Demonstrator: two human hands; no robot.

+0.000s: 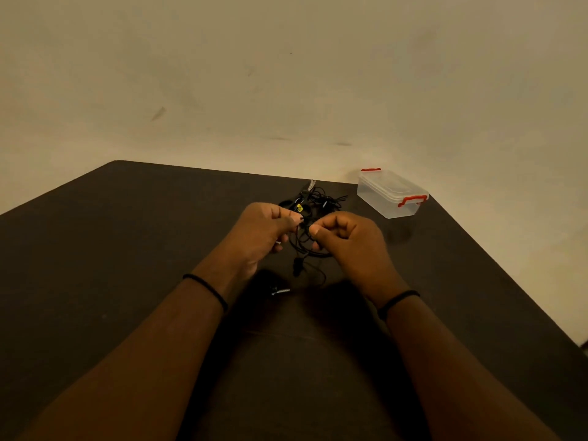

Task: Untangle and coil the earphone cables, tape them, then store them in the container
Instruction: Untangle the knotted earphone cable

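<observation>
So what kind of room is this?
Hard to say for sure; probably a plain indoor work spot. There is a dark table against a bare wall, a clear box with its lid on, and a pile of cables being sorted by two hands.

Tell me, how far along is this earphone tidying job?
Early on. Nothing looks finished: the clear container with red clips sits lidded at the table's far edge. In hand: the left hand and right hand pinch one black earphone cable, working it loose. Left: the tangled pile of cables behind, then coiling, taping and storing.
</observation>
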